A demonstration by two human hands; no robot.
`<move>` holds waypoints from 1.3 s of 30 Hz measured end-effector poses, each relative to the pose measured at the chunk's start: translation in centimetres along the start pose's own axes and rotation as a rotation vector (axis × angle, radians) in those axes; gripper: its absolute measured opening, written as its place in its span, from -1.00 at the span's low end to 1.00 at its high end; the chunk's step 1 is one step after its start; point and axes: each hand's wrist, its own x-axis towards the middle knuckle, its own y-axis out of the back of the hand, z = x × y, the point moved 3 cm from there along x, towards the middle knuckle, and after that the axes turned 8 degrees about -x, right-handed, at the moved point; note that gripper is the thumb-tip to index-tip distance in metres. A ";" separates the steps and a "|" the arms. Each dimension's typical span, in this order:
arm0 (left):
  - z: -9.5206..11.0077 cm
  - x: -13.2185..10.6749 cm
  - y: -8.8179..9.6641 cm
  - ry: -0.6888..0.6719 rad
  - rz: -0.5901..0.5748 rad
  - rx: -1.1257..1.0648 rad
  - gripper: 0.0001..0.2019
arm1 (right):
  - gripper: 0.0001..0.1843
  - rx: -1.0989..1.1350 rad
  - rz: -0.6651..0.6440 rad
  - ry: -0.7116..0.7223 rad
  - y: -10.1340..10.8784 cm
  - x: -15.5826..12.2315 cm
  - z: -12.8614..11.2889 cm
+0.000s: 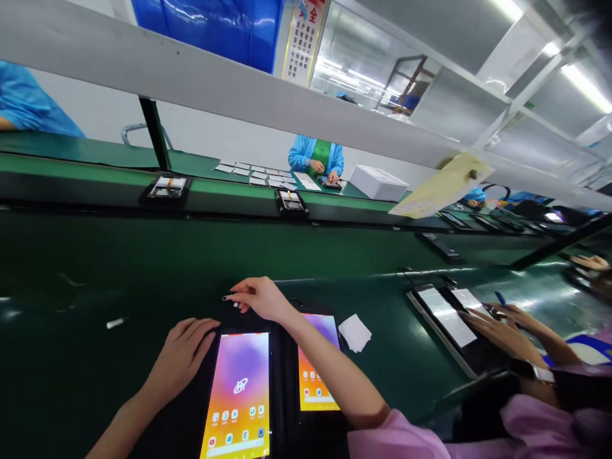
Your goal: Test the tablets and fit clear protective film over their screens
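Observation:
Two black tablets lie side by side on the green table in front of me, both lit with orange-purple home screens. My left hand (184, 354) rests flat on the top left corner of the nearer tablet (239, 395), fingers stretched out. My right hand (258, 298) reaches across above that tablet's top edge, fingers pinched on a small pale object (225, 298) I cannot make out. My right forearm crosses over the second tablet (315, 366).
A folded white cloth (354, 332) lies right of the tablets. A small white bit (116, 323) sits on the table at left. A co-worker's hands (502, 328) work on tablets (447, 315) at right. Black trays (166, 189) ride the belt beyond.

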 end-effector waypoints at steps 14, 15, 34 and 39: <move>3.2 3.6 -0.1 -0.017 -0.325 -0.032 -0.51 | -0.92 0.037 -0.156 -0.207 -3.3 2.5 6.5; 3.1 3.7 0.3 -0.002 -0.348 -0.081 -0.52 | -0.93 0.047 -0.159 -0.212 -3.4 2.4 6.6; 4.2 -3.9 -1.2 0.724 -0.131 -1.183 -0.35 | -0.90 -0.122 -0.172 0.082 -2.4 -2.7 1.0; 5.1 -4.0 -1.6 0.779 -0.017 -1.146 -0.32 | -0.88 -0.179 -0.130 0.149 -2.1 -3.2 0.5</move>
